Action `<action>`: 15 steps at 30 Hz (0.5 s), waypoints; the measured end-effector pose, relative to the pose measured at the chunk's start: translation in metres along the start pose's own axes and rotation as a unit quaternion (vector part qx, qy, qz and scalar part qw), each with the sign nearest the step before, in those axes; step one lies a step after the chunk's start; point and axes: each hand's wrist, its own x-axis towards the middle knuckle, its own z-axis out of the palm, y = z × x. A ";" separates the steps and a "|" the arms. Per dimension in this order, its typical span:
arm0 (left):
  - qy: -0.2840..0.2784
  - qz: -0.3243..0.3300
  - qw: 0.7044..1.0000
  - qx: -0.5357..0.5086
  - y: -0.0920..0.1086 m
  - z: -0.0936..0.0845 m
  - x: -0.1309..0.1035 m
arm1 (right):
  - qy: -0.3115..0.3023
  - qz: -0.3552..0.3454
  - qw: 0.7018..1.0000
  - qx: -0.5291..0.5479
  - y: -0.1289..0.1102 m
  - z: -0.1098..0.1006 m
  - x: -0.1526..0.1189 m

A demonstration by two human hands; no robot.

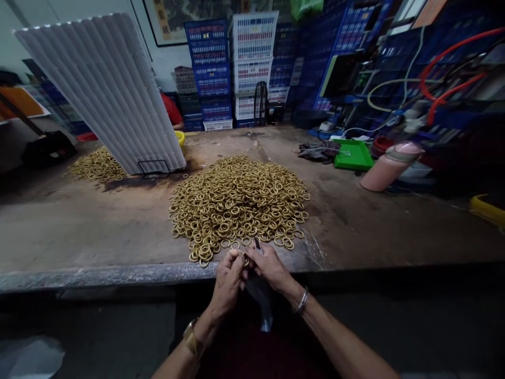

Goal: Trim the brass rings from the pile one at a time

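A large heap of brass-coloured rings (236, 197) lies on the table before me, with some spread out toward the front edge. My left hand (225, 279) is closed at the edge, thumb and fingertips pinching one ring (246, 261). Against it, my right hand (274, 268) is closed around a slim tool with a dark tip (257, 243), perhaps a small blade; most of it is hidden in the fingers. The fingertips of both hands meet at the ring. Below them hangs a strip of clear plastic (263, 305).
A tall white corrugated panel (118, 89) stands on the left in a black wire stand (153, 167). Behind it lies a second ring pile (98, 166), and a person's red sleeve (170, 109) shows. A green tray (352, 154) and pink bottle (389, 167) stand right.
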 end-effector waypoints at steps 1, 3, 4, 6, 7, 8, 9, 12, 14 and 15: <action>-0.009 -0.020 1.000 -0.016 0.001 0.000 -0.001 | 0.009 -0.011 1.000 -0.015 0.000 0.000 0.000; -0.019 -0.045 0.998 -0.039 0.001 0.000 -0.002 | 0.020 -0.025 0.998 -0.047 0.001 0.000 0.001; -0.021 -0.050 0.997 -0.046 0.001 -0.001 -0.002 | 0.020 -0.027 0.998 -0.059 0.002 0.000 0.001; -0.020 -0.050 0.997 -0.051 0.001 -0.001 -0.003 | 0.013 -0.023 0.997 -0.068 0.002 0.000 0.001; -0.021 -0.048 0.997 -0.053 0.001 -0.001 -0.004 | 0.007 -0.018 0.998 -0.064 0.002 0.000 0.001; -0.023 -0.045 0.997 -0.057 0.000 -0.001 -0.005 | 0.000 -0.012 0.998 -0.055 0.002 0.000 0.000; -0.026 -0.043 0.997 -0.063 0.000 -0.001 -0.005 | -0.007 -0.006 0.999 -0.045 0.002 0.000 0.000; -0.035 -0.047 0.994 -0.089 0.000 -0.002 -0.007 | -0.023 0.008 1.000 -0.012 0.002 0.000 0.000; -0.036 -0.053 0.993 -0.098 0.001 -0.002 -0.007 | -0.024 0.009 1.000 -0.009 0.003 0.000 0.001; -0.034 -0.059 0.993 -0.100 0.001 -0.002 -0.008 | -0.013 0.002 1.000 -0.023 0.004 -0.001 0.002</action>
